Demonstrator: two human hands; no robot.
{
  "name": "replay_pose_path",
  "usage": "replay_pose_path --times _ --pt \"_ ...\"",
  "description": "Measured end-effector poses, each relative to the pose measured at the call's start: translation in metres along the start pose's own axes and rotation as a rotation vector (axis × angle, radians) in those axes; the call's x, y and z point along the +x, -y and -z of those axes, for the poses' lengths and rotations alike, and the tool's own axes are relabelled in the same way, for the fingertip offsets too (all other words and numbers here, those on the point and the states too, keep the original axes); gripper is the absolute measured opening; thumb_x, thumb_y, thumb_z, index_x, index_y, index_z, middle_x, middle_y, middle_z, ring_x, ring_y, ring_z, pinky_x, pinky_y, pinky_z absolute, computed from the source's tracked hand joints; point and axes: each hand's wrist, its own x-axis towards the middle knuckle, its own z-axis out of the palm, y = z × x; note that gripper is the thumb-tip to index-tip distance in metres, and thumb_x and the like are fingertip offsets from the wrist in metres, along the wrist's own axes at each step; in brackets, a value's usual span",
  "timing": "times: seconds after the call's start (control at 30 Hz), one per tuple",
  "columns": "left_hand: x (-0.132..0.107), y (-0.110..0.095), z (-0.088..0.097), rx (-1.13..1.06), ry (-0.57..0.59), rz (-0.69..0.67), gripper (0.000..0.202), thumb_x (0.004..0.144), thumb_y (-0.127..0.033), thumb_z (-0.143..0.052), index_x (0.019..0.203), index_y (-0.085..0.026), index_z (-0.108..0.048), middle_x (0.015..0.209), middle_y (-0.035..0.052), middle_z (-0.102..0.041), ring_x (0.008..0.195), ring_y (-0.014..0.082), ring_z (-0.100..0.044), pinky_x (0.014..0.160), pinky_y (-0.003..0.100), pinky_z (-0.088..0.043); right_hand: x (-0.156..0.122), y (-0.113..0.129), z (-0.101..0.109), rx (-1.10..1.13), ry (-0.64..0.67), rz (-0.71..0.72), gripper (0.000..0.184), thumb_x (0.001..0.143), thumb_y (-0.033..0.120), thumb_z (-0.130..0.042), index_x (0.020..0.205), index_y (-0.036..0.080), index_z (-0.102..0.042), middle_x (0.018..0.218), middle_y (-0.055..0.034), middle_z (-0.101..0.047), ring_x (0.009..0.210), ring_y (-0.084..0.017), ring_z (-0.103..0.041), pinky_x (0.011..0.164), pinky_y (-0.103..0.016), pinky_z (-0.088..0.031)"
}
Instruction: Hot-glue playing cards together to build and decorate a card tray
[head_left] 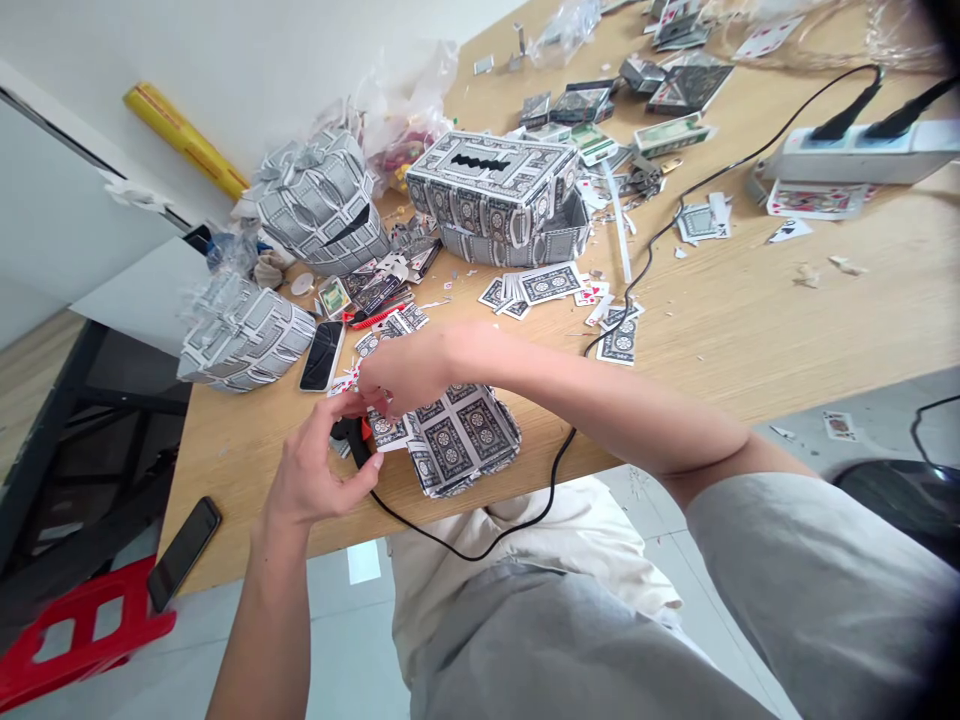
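Note:
My left hand (315,470) is closed round a black tool with an orange part (354,436), whose black cord (555,470) runs off over the table edge. My right hand (401,375) pinches a playing card piece (388,430) at the tool's tip, against a half-built box of patterned card backs (461,435) lying near the front edge of the wooden table (787,320). Loose cards (551,283) lie just behind my hands.
Finished card boxes stand behind: a tissue-box shape (495,195), a rounded one (322,205) and another at the left edge (244,340). Two phones (322,355) (184,552) lie on the left. A power strip (862,150) sits far right. A red stool (75,625) is below left.

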Motion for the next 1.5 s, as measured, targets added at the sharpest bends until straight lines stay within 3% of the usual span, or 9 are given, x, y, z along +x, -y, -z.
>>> replay_pose_path --times 0.27,0.57,0.87,1.03,1.3,1.5 --pt "0.002 -0.008 -0.004 0.019 -0.016 -0.018 0.068 0.08 -0.027 -0.084 0.142 -0.022 -0.057 0.126 0.0101 -0.077 0.106 0.0267 -0.079 0.095 0.037 -0.065 -0.001 0.0 0.004 0.04 -0.002 -0.07 0.02 0.09 0.029 -0.08 0.106 0.017 -0.084 0.092 -0.0075 -0.075 0.086 -0.021 -0.066 0.075 -0.033 -0.041" --pt "-0.003 -0.008 -0.009 0.082 -0.044 -0.027 0.052 0.084 -0.031 -0.083 0.131 -0.022 -0.063 0.116 0.0065 -0.078 0.1 0.0235 -0.079 0.089 0.034 -0.066 -0.001 -0.001 0.008 -0.039 0.043 -0.041 0.026 0.095 0.033 -0.076 0.111 0.014 -0.083 0.096 -0.0088 -0.078 0.084 -0.021 -0.067 0.068 -0.032 -0.039" --pt "-0.003 -0.003 -0.011 0.022 -0.028 -0.017 0.055 0.086 -0.031 -0.083 0.137 -0.021 -0.062 0.117 0.0071 -0.077 0.099 0.0224 -0.077 0.091 0.034 -0.064 0.01 -0.016 0.001 -0.017 0.024 0.026 0.02 0.093 0.021 -0.071 0.109 0.016 -0.081 0.098 -0.0062 -0.078 0.083 -0.019 -0.065 0.065 -0.03 -0.037" --pt "-0.003 -0.004 -0.013 0.055 -0.032 -0.012 0.056 0.085 -0.037 -0.088 0.133 -0.022 -0.064 0.115 0.0066 -0.078 0.095 0.022 -0.077 0.088 0.035 -0.064 0.011 -0.017 0.001 0.007 0.054 -0.005 0.019 0.093 0.021 -0.071 0.107 0.016 -0.082 0.094 -0.0057 -0.077 0.083 -0.02 -0.066 0.068 -0.03 -0.038" --pt "-0.004 -0.001 -0.019 0.052 -0.062 0.04 0.047 0.085 -0.04 -0.089 0.123 -0.022 -0.068 0.111 0.0051 -0.081 0.092 0.0208 -0.078 0.085 0.032 -0.064 0.011 -0.008 -0.003 0.019 0.017 -0.093 0.036 0.095 0.045 -0.075 0.11 0.013 -0.08 0.102 -0.0113 -0.077 0.087 -0.022 -0.069 0.069 -0.03 -0.041" --pt "-0.006 0.0 -0.02 0.019 -0.055 0.075 0.048 0.085 -0.042 -0.089 0.124 -0.023 -0.069 0.109 0.0055 -0.081 0.094 0.0213 -0.078 0.087 0.034 -0.064 0.012 -0.003 -0.008 0.032 -0.009 -0.121 0.039 0.094 0.051 -0.074 0.11 0.015 -0.078 0.1 -0.0117 -0.077 0.083 -0.023 -0.07 0.066 -0.031 -0.042"
